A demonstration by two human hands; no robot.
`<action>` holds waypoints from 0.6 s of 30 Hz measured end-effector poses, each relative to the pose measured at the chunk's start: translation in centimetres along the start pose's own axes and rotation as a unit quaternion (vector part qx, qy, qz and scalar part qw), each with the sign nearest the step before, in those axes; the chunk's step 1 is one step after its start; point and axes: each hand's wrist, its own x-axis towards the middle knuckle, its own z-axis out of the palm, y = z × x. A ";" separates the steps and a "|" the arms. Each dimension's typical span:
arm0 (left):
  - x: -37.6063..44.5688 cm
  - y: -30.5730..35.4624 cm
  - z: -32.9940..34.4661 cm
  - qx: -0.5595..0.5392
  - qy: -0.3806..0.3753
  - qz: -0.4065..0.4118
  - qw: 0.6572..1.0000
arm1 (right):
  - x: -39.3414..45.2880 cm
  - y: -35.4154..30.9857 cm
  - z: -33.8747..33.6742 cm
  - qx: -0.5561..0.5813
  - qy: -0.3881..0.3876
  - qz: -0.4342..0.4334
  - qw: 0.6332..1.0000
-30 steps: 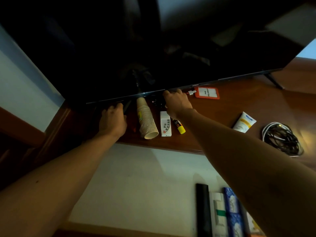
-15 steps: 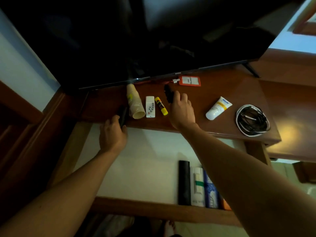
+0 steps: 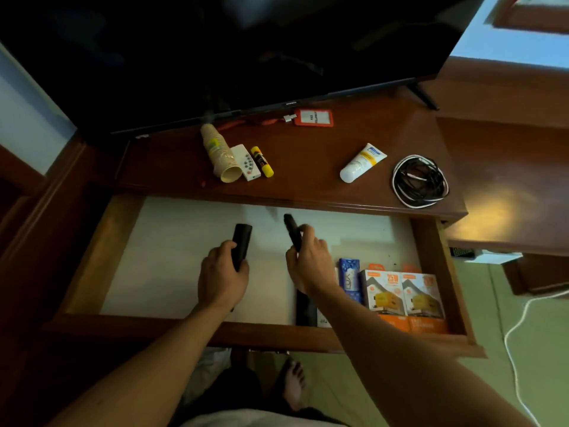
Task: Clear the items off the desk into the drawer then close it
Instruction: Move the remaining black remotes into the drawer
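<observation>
Fingers of the left hand (image 3: pixel 222 274) curl round a black remote (image 3: pixel 241 243), and those of the right hand (image 3: pixel 308 265) pinch a second black remote (image 3: pixel 292 231), both held over the white floor of the open drawer (image 3: pixel 92 266). Boxes (image 3: pixel 403 298) sit in its near right corner. Farther back on the desk (image 3: pixel 308 167), paper cups (image 3: pixel 220 155), a white remote (image 3: pixel 246 163) and a glue stick (image 3: pixel 262 161) lie near the front edge, a tube (image 3: pixel 361 163) and coiled cable (image 3: pixel 420 181) toward the right edge, an orange badge (image 3: pixel 314 117) by the television (image 3: pixel 215 57).

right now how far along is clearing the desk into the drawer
Early. The drawer is open, with boxes inside. In hand: the left hand and right hand each hold a black remote over it. Left on the desk: cup stack, white remote, glue stick, badge, tube, cable coil. Then close it.
</observation>
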 end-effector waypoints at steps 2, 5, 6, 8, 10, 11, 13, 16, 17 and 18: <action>0.2 0.1 0.8 0.003 -0.032 0.001 0.999 | -1.1 0.4 1.3 -0.025 -0.042 0.024 0.999; 1.1 0.0 1.8 0.016 -0.084 -0.015 0.996 | -1.7 0.6 3.0 -0.029 -0.091 0.086 0.992; 1.4 -0.1 2.1 0.021 -0.099 -0.021 0.995 | -1.7 0.6 3.2 -0.027 -0.104 0.102 0.989; 2.0 -0.2 2.7 0.022 -0.125 -0.034 0.991 | -1.3 0.6 3.7 -0.039 -0.133 0.127 0.982; 2.4 -0.3 3.4 0.016 -0.143 -0.042 0.989 | -1.0 0.6 3.8 -0.054 -0.164 0.139 0.975; 2.6 -0.3 3.6 0.013 -0.151 -0.044 0.987 | -0.9 0.6 3.8 -0.058 -0.171 0.149 0.972; 2.8 -0.3 4.2 0.007 -0.163 -0.045 0.985 | -0.7 0.6 3.9 -0.065 -0.177 0.171 0.967; 3.1 -0.3 4.7 0.003 -0.171 -0.046 0.984 | -0.4 0.3 4.2 -0.079 -0.181 0.183 0.963; 3.2 -0.4 4.9 0.002 -0.174 -0.047 0.984 | -0.3 0.1 4.3 -0.084 -0.185 0.185 0.961; 3.2 -0.4 5.0 0.002 -0.181 -0.050 0.982 | -0.2 0.0 4.4 -0.090 -0.189 0.184 0.960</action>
